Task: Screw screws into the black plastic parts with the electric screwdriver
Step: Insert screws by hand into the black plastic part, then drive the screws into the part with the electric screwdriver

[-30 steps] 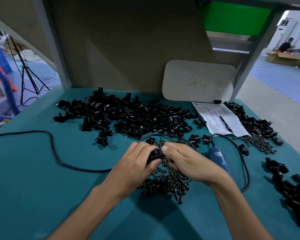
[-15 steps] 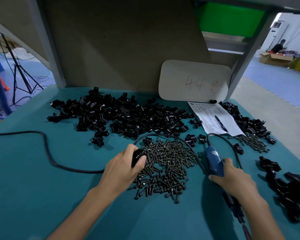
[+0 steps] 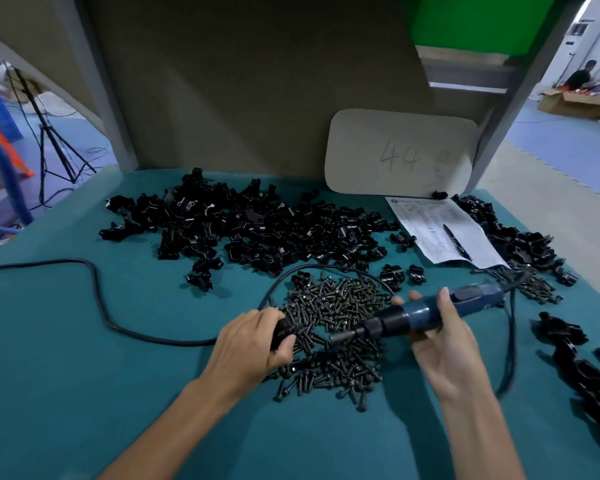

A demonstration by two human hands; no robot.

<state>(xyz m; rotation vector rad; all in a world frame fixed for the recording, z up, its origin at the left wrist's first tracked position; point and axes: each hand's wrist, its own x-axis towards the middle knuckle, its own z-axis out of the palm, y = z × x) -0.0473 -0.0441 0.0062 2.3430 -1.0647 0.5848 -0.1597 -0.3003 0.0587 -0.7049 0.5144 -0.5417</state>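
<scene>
My left hand (image 3: 248, 344) grips a small black plastic part (image 3: 282, 330) at the left edge of a pile of dark screws (image 3: 336, 327) on the teal table. My right hand (image 3: 440, 337) holds the blue electric screwdriver (image 3: 430, 311) lifted above the screws, lying nearly level with its black tip pointing left toward the part. A gap remains between tip and part. A big heap of black plastic parts (image 3: 257, 230) lies behind the screws.
The screwdriver's black cable (image 3: 97, 299) loops over the table's left side and round the screws. More black parts (image 3: 520, 244) lie at the right, others (image 3: 586, 368) at the near right. A paper sheet with a pen (image 3: 444, 233) and a white board marked 44 (image 3: 399, 154) stand behind.
My right hand left the part, took the screwdriver from the table and lifted it, turning its tip to the left. My left hand kept the part and stayed by the screws.
</scene>
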